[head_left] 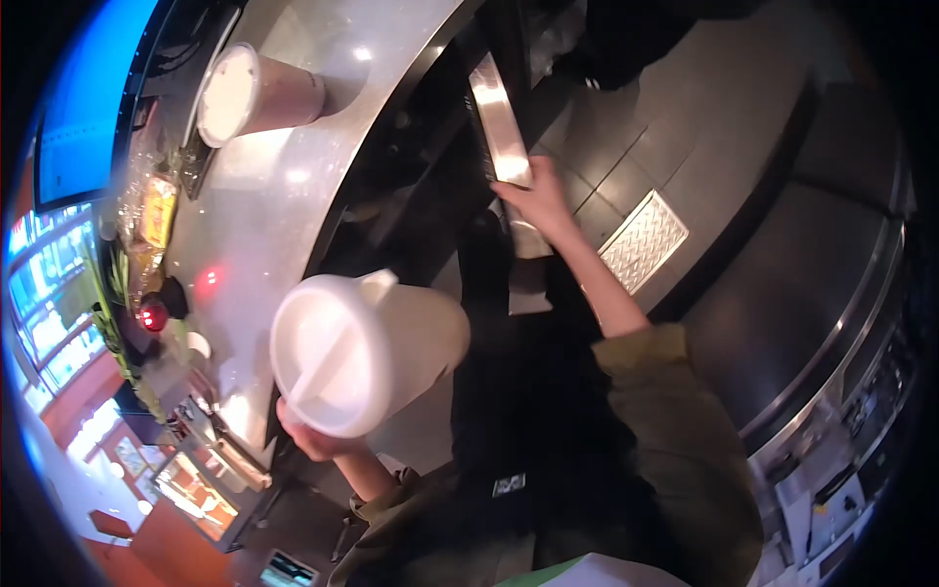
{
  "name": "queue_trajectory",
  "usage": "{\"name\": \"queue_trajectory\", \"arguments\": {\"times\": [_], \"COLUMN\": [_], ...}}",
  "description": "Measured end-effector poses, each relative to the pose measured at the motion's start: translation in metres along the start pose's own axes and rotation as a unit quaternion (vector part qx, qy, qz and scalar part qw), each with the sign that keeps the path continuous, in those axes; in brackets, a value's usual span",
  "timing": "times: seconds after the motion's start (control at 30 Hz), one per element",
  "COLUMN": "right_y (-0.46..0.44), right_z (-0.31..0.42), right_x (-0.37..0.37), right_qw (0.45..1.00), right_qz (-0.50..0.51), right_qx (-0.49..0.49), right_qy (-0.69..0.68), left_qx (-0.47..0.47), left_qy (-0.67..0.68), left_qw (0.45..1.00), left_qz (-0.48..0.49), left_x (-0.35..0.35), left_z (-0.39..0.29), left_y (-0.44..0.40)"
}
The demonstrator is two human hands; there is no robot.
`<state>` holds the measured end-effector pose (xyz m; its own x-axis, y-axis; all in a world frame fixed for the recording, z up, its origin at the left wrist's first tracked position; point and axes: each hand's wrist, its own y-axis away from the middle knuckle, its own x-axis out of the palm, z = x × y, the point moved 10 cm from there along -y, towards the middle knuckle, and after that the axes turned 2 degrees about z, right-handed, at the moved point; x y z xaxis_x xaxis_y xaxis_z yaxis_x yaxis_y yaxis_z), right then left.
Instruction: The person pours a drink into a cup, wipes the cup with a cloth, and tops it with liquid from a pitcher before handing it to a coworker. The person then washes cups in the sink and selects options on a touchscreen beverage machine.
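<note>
A white plastic pitcher point(416, 338) with a round white lid point(328, 357) is in my left hand point(315, 437), whose fingers curl around its lower-left side. The pitcher is held in front of the counter edge, and its handle is hidden from me. My right hand point(541, 203) grips the long shiny metal edge point(501, 122) of what looks like a door or drawer below the counter. Dark space shows between that metal edge and the counter; what lies inside cannot be made out.
On the steel counter point(264, 201) stands a tall lidded white tub point(269, 96). Behind it are a blue screen point(93, 108), a yellow packet point(156, 210) and green stalks point(110, 303). A metal floor grate point(643, 242) lies right of my arm. Another person's dark clothing shows at the top.
</note>
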<state>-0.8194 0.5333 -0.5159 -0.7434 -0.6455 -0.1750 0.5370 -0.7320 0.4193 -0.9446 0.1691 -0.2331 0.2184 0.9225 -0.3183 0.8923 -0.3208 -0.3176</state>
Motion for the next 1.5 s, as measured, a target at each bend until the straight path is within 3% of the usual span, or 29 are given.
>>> {"name": "queue_trajectory", "arguments": {"times": [0.07,0.13,0.2,0.27,0.4,0.47,0.5,0.57,0.6,0.7,0.8,0.9,1.03,1.13,1.17,1.23,1.27,1.3,1.33,1.37,1.4,1.43,1.47,1.5], "right_y": [-0.017,-0.028,-0.044,-0.055,-0.064,-0.06,-0.057,-0.064,-0.064,-0.057,-0.052,-0.051,-0.049,-0.053,-0.047,-0.039,-0.035,-0.037,-0.037,-0.032,-0.028,-0.015,-0.012,-0.021], "right_z": [0.001,0.031,0.046,0.055,0.055,0.061,0.051,0.05,0.067,0.072,0.078,0.08,0.081,0.06,0.055,0.071,0.079,0.075,0.065,0.058,0.053,0.063,0.051,0.002], "right_x": [-0.057,-0.102,-0.126,-0.142,-0.151,-0.143,-0.154,-0.155,-0.147,-0.135,-0.127,-0.13,-0.132,-0.132,-0.141,-0.136,-0.134,-0.13,-0.13,-0.127,-0.118,-0.101,-0.09,-0.073], "right_qw": [0.996,0.986,0.977,0.953,0.95,0.908,0.915,0.926,0.922,0.861,0.843,0.822,0.874,0.903,0.91,0.865,0.834,0.908,0.894,0.941,0.934,0.958,0.944,0.996], "right_qz": [-0.003,0.008,0.035,0.029,0.046,0.049,-0.014,0.026,0.125,-0.008,-0.047,0.072,0.128,0.093,0.012,-0.026,-0.044,-0.002,-0.01,-0.035,-0.047,-0.034,-0.048,0.025], "right_qx": [-0.038,-0.065,-0.095,-0.14,-0.128,-0.257,-0.246,-0.265,-0.293,-0.343,-0.413,-0.44,-0.395,-0.364,-0.339,-0.326,-0.319,-0.253,-0.229,-0.176,-0.209,-0.184,-0.25,-0.08], "right_qy": [0.078,0.155,0.189,0.266,0.28,0.326,0.321,0.267,0.221,0.376,0.341,0.354,0.253,0.208,0.237,0.38,0.448,0.335,0.385,0.288,0.288,0.218,0.209,0.0], "left_qx": [-0.114,-0.138,-0.283,-0.269,-0.201,-0.172,-0.135,-0.072,-0.046,0.029,0.075,0.08,0.082,0.111,-0.072,-0.001,-0.02,-0.051,-0.169,-0.216,-0.26,-0.279,-0.335,-0.377], "left_qy": [-0.089,-0.017,0.192,0.195,0.198,0.197,0.181,0.161,0.16,0.155,0.119,0.141,0.151,0.018,0.04,0.027,-0.031,-0.118,-0.171,-0.092,-0.029,-0.048,-0.057,-0.033], "left_qw": [0.989,0.99,0.939,0.942,0.959,0.963,0.972,0.979,0.978,0.975,0.97,0.965,0.963,0.977,0.986,0.992,0.991,0.991,0.96,0.934,0.919,0.915,0.898,0.887], "left_qz": [-0.017,-0.027,-0.049,-0.056,-0.028,-0.069,-0.073,-0.1,-0.123,-0.157,-0.196,-0.206,-0.21,-0.183,-0.144,-0.123,-0.126,0.022,0.146,0.269,0.295,0.287,0.281,0.263], "left_x": [0.038,0.101,0.158,0.201,0.291,0.325,0.34,0.366,0.374,0.404,0.426,0.438,0.442,0.441,0.445,0.434,0.422,0.42,0.418,0.403,0.374,0.335,0.296,0.257], "left_z": [0.055,0.094,0.169,0.241,0.373,0.427,0.447,0.481,0.495,0.54,0.535,0.554,0.575,0.561,0.588,0.561,0.543,0.538,0.534,0.481,0.428,0.394,0.359,0.33], "left_y": [0.023,0.022,0.043,0.046,0.035,0.021,0.008,-0.018,-0.033,-0.072,-0.1,-0.117,-0.123,-0.121,-0.121,-0.097,-0.062,-0.038,0.004,0.054,0.076,0.099,0.119,0.135]}}
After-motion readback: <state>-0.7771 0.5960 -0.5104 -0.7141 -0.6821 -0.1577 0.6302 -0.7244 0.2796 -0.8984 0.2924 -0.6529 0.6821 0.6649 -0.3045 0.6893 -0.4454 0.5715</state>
